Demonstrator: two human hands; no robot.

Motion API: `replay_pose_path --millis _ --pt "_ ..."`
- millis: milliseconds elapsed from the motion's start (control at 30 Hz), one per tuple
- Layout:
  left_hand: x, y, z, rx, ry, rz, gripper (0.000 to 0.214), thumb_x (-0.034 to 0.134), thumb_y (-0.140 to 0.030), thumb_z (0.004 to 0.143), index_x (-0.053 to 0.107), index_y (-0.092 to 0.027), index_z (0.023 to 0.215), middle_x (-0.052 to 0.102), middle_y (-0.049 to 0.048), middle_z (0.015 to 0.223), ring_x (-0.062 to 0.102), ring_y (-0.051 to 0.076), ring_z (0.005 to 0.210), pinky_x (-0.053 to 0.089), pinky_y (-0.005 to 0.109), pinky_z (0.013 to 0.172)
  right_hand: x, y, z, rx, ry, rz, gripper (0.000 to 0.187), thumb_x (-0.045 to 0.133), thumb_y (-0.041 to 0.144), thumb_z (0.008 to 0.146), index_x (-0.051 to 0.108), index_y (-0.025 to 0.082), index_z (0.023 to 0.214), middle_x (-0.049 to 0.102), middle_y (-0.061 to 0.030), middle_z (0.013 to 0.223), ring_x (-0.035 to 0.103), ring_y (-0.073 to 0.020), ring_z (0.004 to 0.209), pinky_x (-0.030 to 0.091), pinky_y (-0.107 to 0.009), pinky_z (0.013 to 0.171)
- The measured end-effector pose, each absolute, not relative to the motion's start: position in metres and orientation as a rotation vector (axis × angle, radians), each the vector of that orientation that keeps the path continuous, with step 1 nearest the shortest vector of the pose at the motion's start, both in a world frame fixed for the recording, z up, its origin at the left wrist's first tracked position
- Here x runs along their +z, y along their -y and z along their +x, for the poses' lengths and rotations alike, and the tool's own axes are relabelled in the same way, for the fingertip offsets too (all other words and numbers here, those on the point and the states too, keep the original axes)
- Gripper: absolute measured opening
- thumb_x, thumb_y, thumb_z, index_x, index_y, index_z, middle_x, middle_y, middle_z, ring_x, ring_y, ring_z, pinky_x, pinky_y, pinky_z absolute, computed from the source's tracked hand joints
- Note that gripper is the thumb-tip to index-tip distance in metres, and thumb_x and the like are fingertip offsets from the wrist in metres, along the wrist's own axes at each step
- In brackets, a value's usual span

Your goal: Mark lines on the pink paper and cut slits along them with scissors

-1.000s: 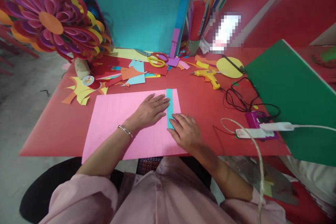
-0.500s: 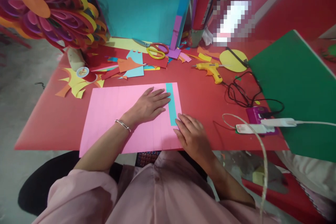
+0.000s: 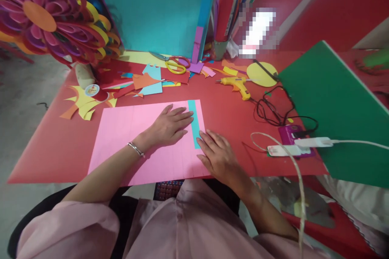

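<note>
A pink sheet [image 3: 121, 137] lies on the red table at its front edge. Along the sheet's right side runs a turquoise paper strip [image 3: 193, 123]. My left hand [image 3: 172, 124] rests flat on the sheet, its fingers stretched toward the strip with the tips at its left edge. At the lower right, my right hand [image 3: 216, 151] lies over the sheet's edge, fingers spread, tips touching the strip's lower end. Neither hand grips anything.
Behind the sheet are scissors [image 3: 176, 64] and paper scraps [image 3: 152, 83]. A yellow glue gun [image 3: 237, 85] with a black cord lies right of them. Further right are a purple power strip [image 3: 288, 133] and a green board [image 3: 337, 121]. A paper flower [image 3: 39, 16] stands at left.
The camera view has shifted slightly, so everything sits a little further left and lower. My right fingertips have come onto the strip's lower end; my left hand stays flat on the sheet.
</note>
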State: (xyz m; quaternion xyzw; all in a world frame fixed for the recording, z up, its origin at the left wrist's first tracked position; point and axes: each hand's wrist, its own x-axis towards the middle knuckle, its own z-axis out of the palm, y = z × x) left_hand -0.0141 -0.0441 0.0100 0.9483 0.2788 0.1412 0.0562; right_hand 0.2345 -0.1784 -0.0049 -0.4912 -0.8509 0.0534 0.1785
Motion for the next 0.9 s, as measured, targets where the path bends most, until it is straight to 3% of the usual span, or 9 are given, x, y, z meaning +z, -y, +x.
replay_pose_path --millis 133,267,367,500,633,900 --pt "0.021 0.034 0.001 0.44 -0.704 2.957 0.032 0.057 -0.04 0.102 0.072 -0.019 0.122 0.074 0.0113 0.133 0.058 0.035 0.138 0.033 0.065 0.122 -0.005 0.179 0.234 0.184 2.386 -1.43 0.045 0.051 0.035 0.108 0.06 0.016 0.148 0.054 -0.0112 0.16 0.048 -0.0334 0.147 0.042 -0.057 0.12" --pt "0.013 0.028 0.012 0.579 -0.667 2.887 0.024 0.054 -0.033 0.103 0.071 -0.017 0.108 0.074 0.0151 0.125 0.066 0.029 0.127 0.041 0.057 0.12 -0.002 0.177 0.234 0.182 2.387 -1.404 0.046 0.052 0.036 0.108 0.061 0.012 0.145 0.057 -0.0135 0.157 0.052 -0.0351 0.144 0.046 -0.058 0.117" --pt "0.003 0.027 0.011 0.677 -0.657 2.762 0.024 0.057 -0.033 0.101 0.07 -0.017 0.113 0.072 0.0161 0.128 0.067 0.028 0.125 0.046 0.053 0.118 -0.004 0.176 0.234 0.147 2.361 -1.384 0.043 0.055 0.034 0.106 0.062 0.013 0.144 0.059 -0.0139 0.155 0.054 -0.0346 0.142 0.049 -0.057 0.114" --pt "-0.005 0.023 0.004 0.723 -0.588 2.677 0.031 0.06 -0.035 0.1 0.068 -0.019 0.125 0.071 0.0151 0.134 0.065 0.027 0.131 0.042 0.053 0.122 -0.007 0.177 0.234 0.101 2.295 -1.404 0.041 0.057 0.031 0.105 0.065 0.014 0.142 0.063 -0.0131 0.151 0.057 -0.0321 0.14 0.052 -0.053 0.112" --pt "-0.006 0.022 0.003 0.661 -0.605 2.691 0.04 0.062 -0.041 0.1 0.066 -0.021 0.134 0.069 0.0124 0.142 0.054 0.032 0.144 0.04 0.055 0.122 -0.004 0.179 0.235 0.143 2.308 -1.414 0.042 0.058 0.03 0.105 0.064 0.012 0.142 0.064 -0.011 0.15 0.055 -0.0308 0.142 0.051 -0.051 0.114" --pt "-0.004 0.024 0.007 0.589 -0.617 2.724 0.039 0.06 -0.036 0.102 0.063 -0.02 0.137 0.068 0.0112 0.145 0.055 0.031 0.144 0.032 0.057 0.127 0.0 0.177 0.236 0.176 2.29 -1.405 0.037 0.056 0.029 0.107 0.068 0.014 0.138 0.067 -0.007 0.147 0.058 -0.0307 0.138 0.052 -0.051 0.111"
